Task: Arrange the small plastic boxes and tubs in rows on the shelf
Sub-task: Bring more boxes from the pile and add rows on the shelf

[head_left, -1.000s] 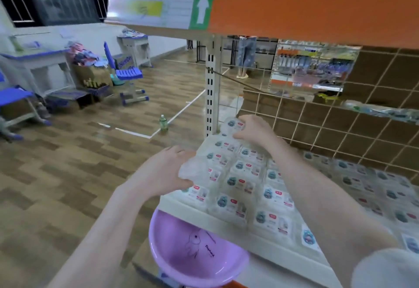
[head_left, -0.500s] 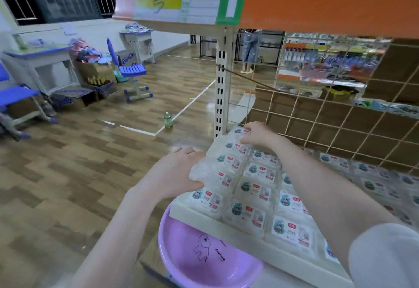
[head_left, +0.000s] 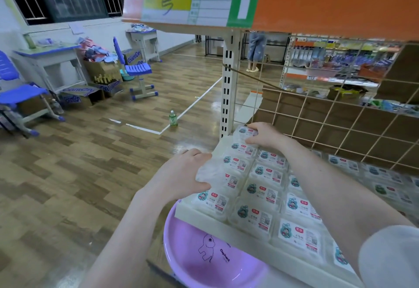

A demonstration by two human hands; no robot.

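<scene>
1. Shelf [head_left: 199, 221] carries clear plastic boxes [head_left: 260, 191] with white labels, packed in touching rows from the front lip back to the wire grid [head_left: 340, 117]; more rows run off to the right, blurred
2. Left hand [head_left: 181, 174] sits at the shelf's left end, grip curled round the side of a box in the outermost column [head_left: 215, 176]. That box sits right at the shelf end, so a loosened grip or a sideways nudge could tip it over the edge; judged the main risk
3. Below that corner a purple basin [head_left: 215, 262] stands open. A box slipping off here would likely land in it or on the wooden floor [head_left: 79, 185]
4. Right hand [head_left: 265, 134] reaches to the back corner by the white upright post [head_left: 227, 88], fingers curled over the rearmost box [head_left: 246, 132], thumb hidden. Pressing it forward could crowd the column towards the lip
5. Right forearm hangs low over the middle rows; whether it touches the lids cannot be told. Drawing it back carelessly could drag labels askew or shift boxes out of line
6. Rows are tight, so any push probably travels through neighbours; the front-lip boxes look most exposed
</scene>
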